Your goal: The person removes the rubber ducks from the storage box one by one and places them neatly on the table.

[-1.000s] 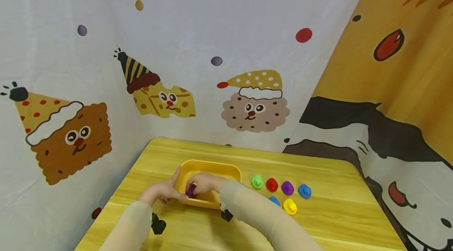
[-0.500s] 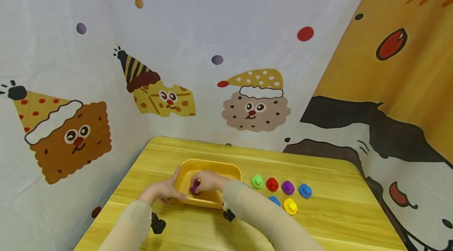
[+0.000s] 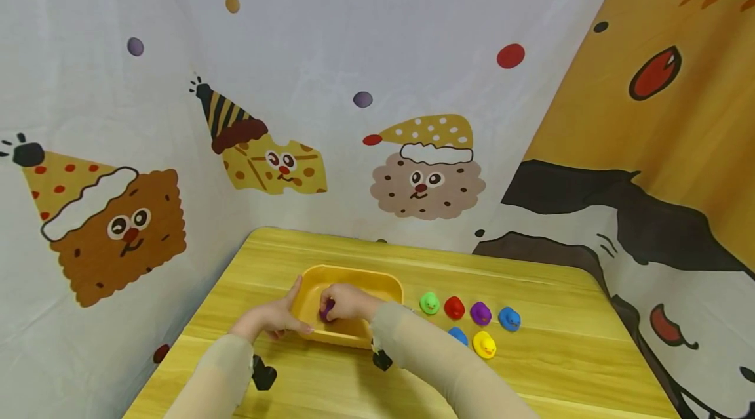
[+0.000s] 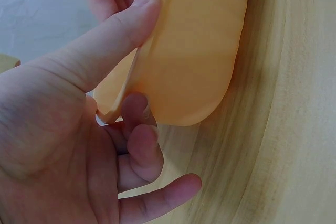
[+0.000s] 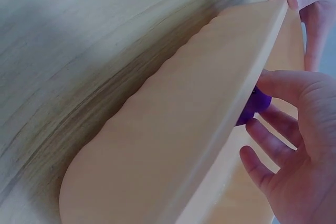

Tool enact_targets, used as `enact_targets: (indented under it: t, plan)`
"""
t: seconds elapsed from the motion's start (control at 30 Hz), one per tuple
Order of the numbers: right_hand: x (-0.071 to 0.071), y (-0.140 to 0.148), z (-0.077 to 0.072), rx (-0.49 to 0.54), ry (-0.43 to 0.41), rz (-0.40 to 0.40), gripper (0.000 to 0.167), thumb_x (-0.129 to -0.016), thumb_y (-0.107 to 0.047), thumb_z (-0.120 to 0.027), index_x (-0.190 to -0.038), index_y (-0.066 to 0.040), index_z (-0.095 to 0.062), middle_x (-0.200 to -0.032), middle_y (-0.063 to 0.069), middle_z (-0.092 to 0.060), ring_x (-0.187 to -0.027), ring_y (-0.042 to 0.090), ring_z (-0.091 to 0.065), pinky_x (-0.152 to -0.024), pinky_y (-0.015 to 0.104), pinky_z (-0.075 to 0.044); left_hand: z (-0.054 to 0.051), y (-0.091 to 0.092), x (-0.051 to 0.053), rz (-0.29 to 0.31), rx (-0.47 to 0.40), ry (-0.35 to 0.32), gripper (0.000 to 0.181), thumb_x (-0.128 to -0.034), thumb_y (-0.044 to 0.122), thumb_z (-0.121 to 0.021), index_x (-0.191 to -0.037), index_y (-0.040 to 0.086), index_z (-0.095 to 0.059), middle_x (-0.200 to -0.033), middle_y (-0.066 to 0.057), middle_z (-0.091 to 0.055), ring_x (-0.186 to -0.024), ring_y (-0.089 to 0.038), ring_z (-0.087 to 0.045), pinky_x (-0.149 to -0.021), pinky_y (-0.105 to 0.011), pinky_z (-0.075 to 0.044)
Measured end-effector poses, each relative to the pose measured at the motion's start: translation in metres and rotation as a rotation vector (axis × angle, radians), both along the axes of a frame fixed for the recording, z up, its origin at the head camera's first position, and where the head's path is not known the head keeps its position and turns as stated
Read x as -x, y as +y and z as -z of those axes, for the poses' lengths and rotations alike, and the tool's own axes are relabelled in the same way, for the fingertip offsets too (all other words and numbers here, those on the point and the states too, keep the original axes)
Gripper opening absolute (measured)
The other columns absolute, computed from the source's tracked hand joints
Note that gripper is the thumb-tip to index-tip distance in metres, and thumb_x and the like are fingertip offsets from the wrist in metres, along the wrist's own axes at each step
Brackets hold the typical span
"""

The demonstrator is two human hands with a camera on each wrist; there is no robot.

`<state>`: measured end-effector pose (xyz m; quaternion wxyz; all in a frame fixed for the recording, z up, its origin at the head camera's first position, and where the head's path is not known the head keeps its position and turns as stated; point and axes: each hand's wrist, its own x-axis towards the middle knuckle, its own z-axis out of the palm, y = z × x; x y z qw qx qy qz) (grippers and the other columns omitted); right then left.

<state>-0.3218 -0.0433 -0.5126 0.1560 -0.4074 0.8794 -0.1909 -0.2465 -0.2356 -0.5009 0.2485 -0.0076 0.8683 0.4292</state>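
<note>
A yellow-orange plastic tray stands on the wooden table. At its near left corner my left hand holds the rim; in the left wrist view the thumb lies over the tray's edge and the other fingers bend by its outer side. Inside the tray, my right hand pinches a small purple toy duck between thumb and fingers. Most of that purple duck hides behind the tray wall and fingers in the right wrist view.
Right of the tray sit several small toy ducks: green, red, purple, blue and yellow. A second blue toy is partly hidden by the right sleeve. Printed cloth hangs behind the table.
My right hand has shifted slightly right inside the tray with the purple duck in its fingers. The left hand stays at the corner, and the ducks on the table have not moved.
</note>
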Motion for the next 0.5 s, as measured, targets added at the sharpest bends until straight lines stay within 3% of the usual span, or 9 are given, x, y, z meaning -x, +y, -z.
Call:
enact_targets:
  t: [0.33, 0.5]
  plan:
    - [0.0028, 0.0092, 0.0011, 0.045, -0.017, 0.046, 0.023, -0.078, -0.008, -0.079, -0.100, -0.009, -0.070, -0.094, -0.003, -0.068, -0.082, 0.004, -0.055, -0.075, 0.017, -0.045, 0.0034, -0.0009, 0.0019, 0.011, -0.008, 0.005, 0.130, -0.0733, 0.036, -0.085, -0.154, 0.024, 0.016, -0.060, -0.003, -0.040, -0.046, -0.014, -0.029, -0.044, -0.027, -0.033]
    - [0.0045, 0.0107, 0.0024, 0.032, -0.018, 0.066, 0.026, -0.078, -0.016, -0.082, -0.100, -0.009, -0.070, -0.090, -0.005, -0.066, -0.077, 0.004, -0.054, -0.071, 0.017, -0.045, 0.0036, -0.0016, 0.0018, 0.013, -0.001, 0.007, 0.131, -0.0724, 0.038, -0.086, -0.154, 0.023, 0.016, -0.060, -0.003, -0.040, -0.046, -0.014, -0.029, -0.045, -0.027, -0.033]
